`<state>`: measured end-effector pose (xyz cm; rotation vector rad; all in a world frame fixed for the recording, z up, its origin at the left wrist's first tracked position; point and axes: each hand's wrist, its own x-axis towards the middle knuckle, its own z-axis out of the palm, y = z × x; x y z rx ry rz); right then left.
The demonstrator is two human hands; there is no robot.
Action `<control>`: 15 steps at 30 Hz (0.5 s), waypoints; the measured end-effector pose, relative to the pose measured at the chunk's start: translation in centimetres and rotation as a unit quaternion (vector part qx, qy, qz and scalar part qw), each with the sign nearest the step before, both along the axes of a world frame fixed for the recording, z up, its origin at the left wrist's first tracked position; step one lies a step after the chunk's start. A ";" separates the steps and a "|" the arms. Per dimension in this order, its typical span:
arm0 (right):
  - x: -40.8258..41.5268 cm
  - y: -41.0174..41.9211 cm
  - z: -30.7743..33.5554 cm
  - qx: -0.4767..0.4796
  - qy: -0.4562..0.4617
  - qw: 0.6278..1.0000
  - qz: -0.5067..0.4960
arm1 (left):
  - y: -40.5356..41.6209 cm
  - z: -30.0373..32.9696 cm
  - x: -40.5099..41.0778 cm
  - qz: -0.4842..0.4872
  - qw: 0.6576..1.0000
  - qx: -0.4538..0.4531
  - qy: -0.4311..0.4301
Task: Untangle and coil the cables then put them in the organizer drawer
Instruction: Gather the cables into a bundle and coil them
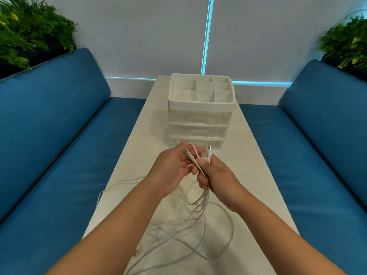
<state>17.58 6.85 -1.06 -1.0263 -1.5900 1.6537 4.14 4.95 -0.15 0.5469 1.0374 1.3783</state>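
Several thin white cables (200, 221) hang tangled from my hands onto the white table (258, 175). My right hand (216, 175) grips a bundle of them, with two plug ends sticking up above its thumb. My left hand (174, 167) is beside it, its fingers loosely extended with cable strands running across them. Behind my hands stands the white organizer (200, 116), with a divided top tray and three drawers, all closed.
Blue cushioned benches (59, 145) run along both sides of the narrow table. One cable strand (119, 185) trails toward the table's left edge. Green plants (29, 32) sit in the back corners.
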 end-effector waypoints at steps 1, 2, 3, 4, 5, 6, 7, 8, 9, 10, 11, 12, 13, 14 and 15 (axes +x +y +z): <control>-0.1 -0.3 -0.2 0.027 -0.026 0.999 -0.003 | 0.2 0.1 0.5 0.016 1.000 -0.013 0.022; -0.1 -0.5 -0.4 0.052 -0.047 0.997 -0.009 | 0.3 0.2 0.8 0.027 0.999 -0.020 0.043; -0.1 -0.6 -0.7 0.070 -0.060 0.995 -0.023 | 0.2 -0.1 1.0 0.032 0.997 -0.020 0.074; -0.1 -0.7 -0.9 0.075 -0.068 0.994 -0.045 | 0.0 -0.3 1.2 0.034 0.992 -0.013 0.117; 0.0 -0.7 -1.1 0.070 -0.070 0.992 -0.073 | -0.3 -0.6 1.3 0.034 0.985 -0.005 0.167; 0.1 -0.8 -1.2 0.061 -0.067 0.991 -0.100 | -0.6 -1.0 1.4 0.031 0.976 0.006 0.214; 0.1 -0.7 -1.4 0.053 -0.062 0.989 -0.121 | -0.9 -1.1 1.5 0.029 0.964 0.018 0.263; 0.2 -0.8 -1.4 0.055 -0.070 0.988 -0.129 | -1.3 -1.2 1.8 0.027 0.948 0.030 0.316; 0.1 -0.9 -1.3 0.065 -0.090 0.985 -0.130 | -1.6 -1.4 2.1 0.024 0.930 0.041 0.365; 0.0 -1.0 -1.0 0.086 -0.109 0.982 -0.131 | -1.9 -1.5 2.3 0.023 0.914 0.050 0.402; -0.1 -1.0 -0.7 0.106 -0.117 0.978 -0.136 | -2.1 -1.8 2.4 0.025 0.903 0.055 0.425; -0.2 -0.9 -0.3 0.118 -0.117 0.975 -0.145 | -2.3 -2.0 2.5 0.031 0.896 0.060 0.438; -0.2 -0.7 0.0 0.121 -0.118 0.973 -0.155 | -2.6 -2.1 2.6 0.033 0.894 0.066 0.442; -0.2 -0.5 0.4 0.115 -0.114 0.974 -0.160 | -2.8 -2.3 2.8 0.028 0.896 0.072 0.436; -0.2 -0.2 0.8 0.097 -0.100 0.978 -0.158 | -3.1 -2.4 3.0 0.013 0.901 0.078 0.428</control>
